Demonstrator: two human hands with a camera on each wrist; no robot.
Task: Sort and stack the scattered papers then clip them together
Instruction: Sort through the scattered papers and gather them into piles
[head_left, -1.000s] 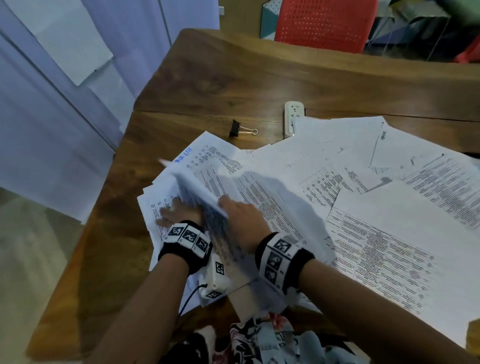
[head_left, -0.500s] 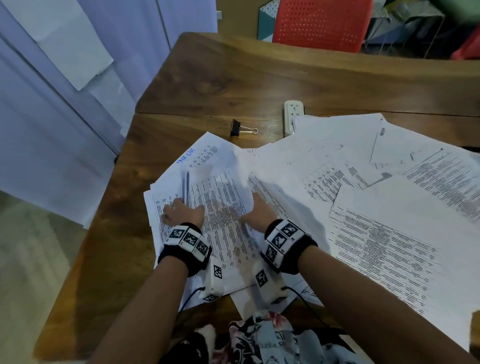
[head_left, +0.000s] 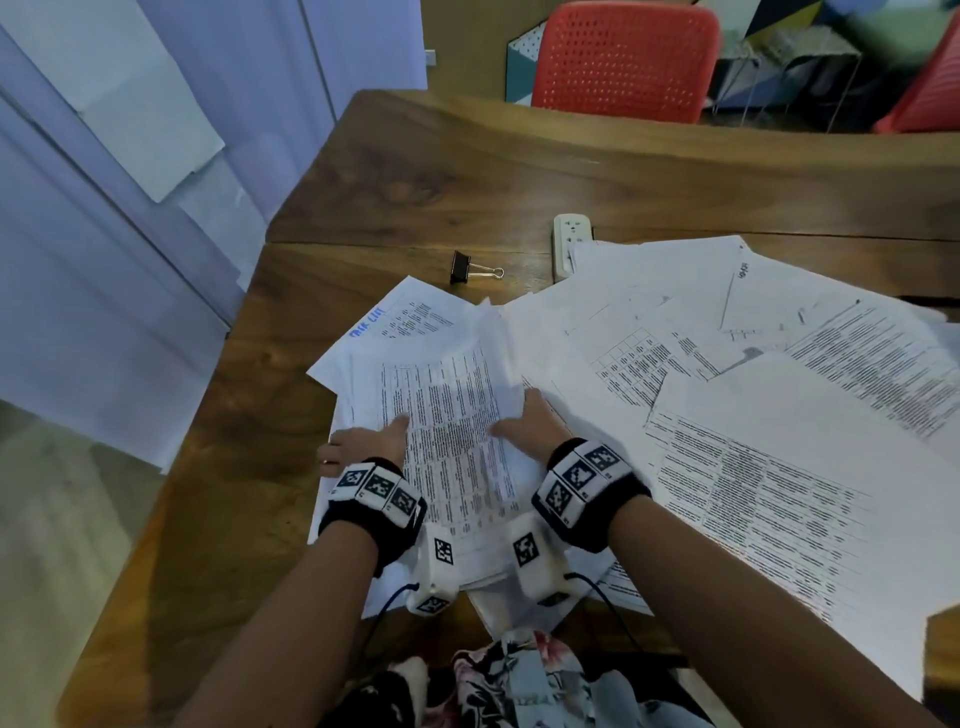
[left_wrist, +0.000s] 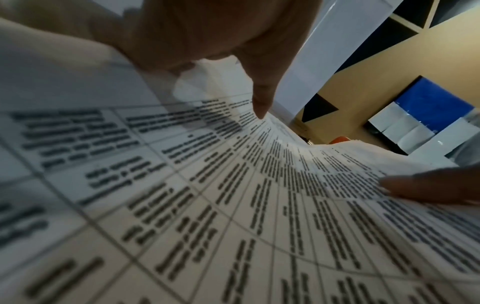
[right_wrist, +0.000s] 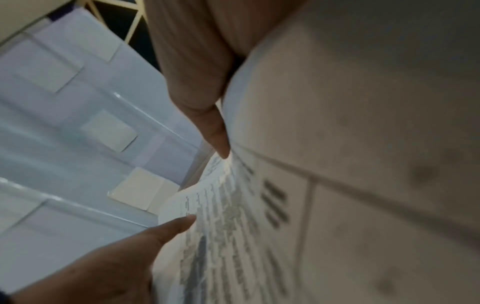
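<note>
A stack of printed sheets (head_left: 452, 410) lies near the table's front left, bowed upward in the middle. My left hand (head_left: 358, 447) grips its left edge, thumb on top of the print. On the opposite edge my right hand (head_left: 530, 423) grips the same way. In the left wrist view the left hand (left_wrist: 221, 37) has its thumb down on the stack (left_wrist: 233, 205). The right wrist view shows the right hand (right_wrist: 197, 61) against the stack (right_wrist: 363, 144), which hides its fingers. Loose papers (head_left: 779, 415) cover the table's right half. A black binder clip (head_left: 470, 268) lies beyond the stack.
A white power strip (head_left: 571, 241) lies partly under the far papers. The wooden table (head_left: 467, 166) has its left edge close to the stack. A red chair (head_left: 623, 57) stands beyond the far side. Wall panels run along the left.
My right hand laid a raised sheet down onto the stack. Both hands then moved to the stack's side edges and now grip it, thumbs on top.
</note>
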